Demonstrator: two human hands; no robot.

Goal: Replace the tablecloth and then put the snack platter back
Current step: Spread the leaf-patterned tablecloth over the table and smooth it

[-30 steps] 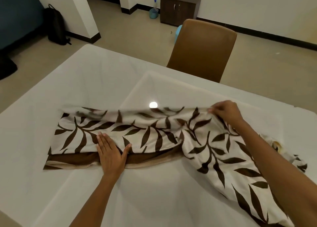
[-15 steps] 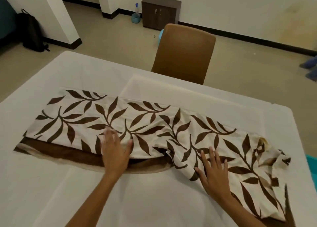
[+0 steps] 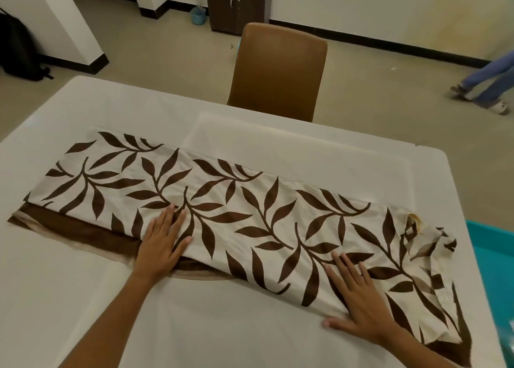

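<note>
Now that our right hand (image 3: pixel 361 309) has let go of the far edge, both palms, left hand (image 3: pixel 161 245) too, press flat, fingers straight, on the folded cream leaf-print tablecloth (image 3: pixel 250 212); another fold probably follows.

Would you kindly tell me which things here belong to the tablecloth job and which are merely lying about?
Job: leaf cloth, folded; left hand and right hand flat on it; white cloth on the table.
Lying about: chair, cabinet, spray bottle, backpack, teal bin.
</note>
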